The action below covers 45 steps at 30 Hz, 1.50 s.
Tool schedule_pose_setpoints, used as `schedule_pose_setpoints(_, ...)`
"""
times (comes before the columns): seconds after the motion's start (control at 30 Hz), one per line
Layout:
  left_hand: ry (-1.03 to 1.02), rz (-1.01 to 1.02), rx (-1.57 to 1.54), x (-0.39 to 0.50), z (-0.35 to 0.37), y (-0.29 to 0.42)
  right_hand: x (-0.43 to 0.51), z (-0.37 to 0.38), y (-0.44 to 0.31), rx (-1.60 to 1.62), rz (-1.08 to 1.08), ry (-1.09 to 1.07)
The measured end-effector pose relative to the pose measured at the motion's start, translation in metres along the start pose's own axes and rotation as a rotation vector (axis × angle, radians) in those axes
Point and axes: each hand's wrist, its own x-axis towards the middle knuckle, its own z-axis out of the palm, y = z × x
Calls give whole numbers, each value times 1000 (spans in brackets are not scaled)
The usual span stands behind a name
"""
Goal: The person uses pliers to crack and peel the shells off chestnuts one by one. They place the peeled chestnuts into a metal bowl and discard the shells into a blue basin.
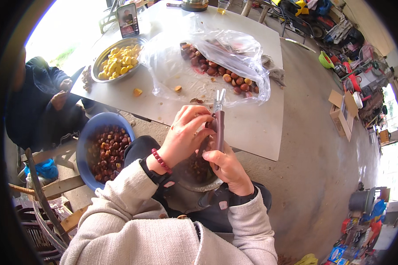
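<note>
My right hand (230, 167) grips hand pliers (220, 127) with dark brown handles, their narrow metal jaws pointing away from me and slightly apart. Close beside the handles, my left hand (187, 139) is curled with its fingertips on a small dark brown thing (211, 125); fingers hide most of it, so whether it is a chestnut or part of the tool is unclear. Below both hands a bowl (199, 188) with dark shell-like pieces is partly hidden. On the table ahead, brown chestnuts (230, 75) spill from a clear plastic bag (248, 43).
A metal bowl (96, 74) of peeled yellow chestnuts and an upright phone (128, 21) stand on the white table (265, 132). Left of my knees is a blue basin (83, 159) of brown chestnuts. Another person (39, 99) sits at the left. An open cardboard box (341, 116) is on the floor.
</note>
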Motion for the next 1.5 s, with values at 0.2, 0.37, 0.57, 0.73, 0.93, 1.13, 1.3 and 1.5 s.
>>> schedule_pose_setpoints(0.2,-52,-57,-108,-3,-4,-1,-2,-2,-2,23,-70,40)
schedule_pose_setpoints(0.37,-157,-571,-912,-15,-9,-2,-5,-8,-15,-152,-153,275)
schedule_pose_setpoints(0.57,-273,-616,-955,-25,-13,-5,0,-11,-10,-518,-282,310)
schedule_pose_setpoints(0.73,-298,-570,-801,-24,-13,-6,1,-8,-9,-689,-331,327)
schedule_pose_setpoints(0.93,-352,-611,-757,-25,-14,-10,2,-5,-7,-1038,-433,332)
schedule_pose_setpoints(1.13,-338,-730,-967,-29,-11,-11,4,-8,0,-1098,-505,340)
schedule_pose_setpoints(1.3,-315,-817,-1180,-31,-11,-16,4,-13,-1,-884,-415,340)
schedule_pose_setpoints(1.5,-258,-929,-1251,-31,-10,-18,3,-8,-7,-760,-355,306)
